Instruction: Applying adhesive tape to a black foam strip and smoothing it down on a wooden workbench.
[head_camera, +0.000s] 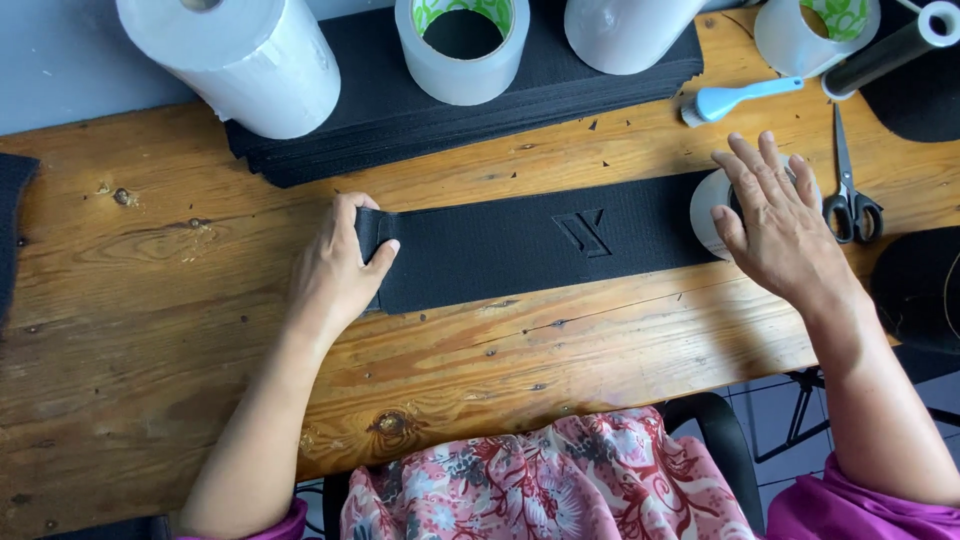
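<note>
A long black ribbed strap (530, 245) with a raised emblem lies flat across the wooden table (150, 330). My left hand (338, 270) pinches and folds the strap's left end between thumb and fingers. My right hand (775, 215) rests with spread fingers on a roll of clear tape (705, 205) that sits at the strap's right end, partly hidden by the palm.
A stack of black straps (420, 125) lies behind, with white rolls (245, 55) and a clear tape roll (462, 50) on it. Scissors (850, 195) and a light blue brush (735, 100) lie at the right. Black fabric covers the far right edge.
</note>
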